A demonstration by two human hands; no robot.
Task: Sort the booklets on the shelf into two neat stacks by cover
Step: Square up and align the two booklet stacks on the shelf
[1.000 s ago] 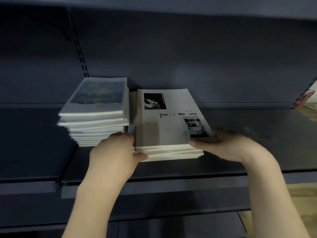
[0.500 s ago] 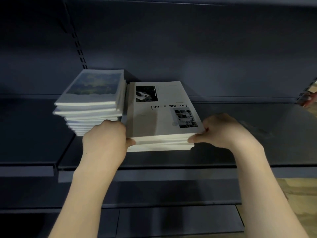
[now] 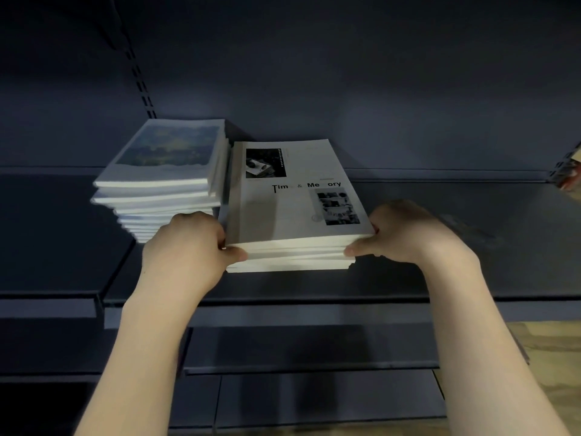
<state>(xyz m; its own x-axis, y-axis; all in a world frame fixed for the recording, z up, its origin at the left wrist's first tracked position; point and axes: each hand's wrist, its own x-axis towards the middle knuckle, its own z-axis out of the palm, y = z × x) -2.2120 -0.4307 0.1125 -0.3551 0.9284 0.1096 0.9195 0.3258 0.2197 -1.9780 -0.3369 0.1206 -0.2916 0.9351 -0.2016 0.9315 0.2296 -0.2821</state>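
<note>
Both hands clasp the white paper "Time & Memory" booklet stack [image 3: 295, 250] on the dark grey metal shelf [image 3: 471, 247], left hand [image 3: 185, 250] and right hand [image 3: 412, 234] flanking it, beside the landscape-cover stack [image 3: 157, 190].

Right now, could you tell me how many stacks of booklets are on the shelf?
2: the landscape-cover stack at left, and the gray-cover stack beside it, between both hands. None seem hidden.

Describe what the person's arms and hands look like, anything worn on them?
Nothing is worn that shows. The left hand and right hand are bare, with no gloves, and no rings or watch visible. Both forearms are bare from wrist to the frame's lower edge, with no sleeves or cuffs in view. The light is dim, so small marks cannot be ruled out.
</note>
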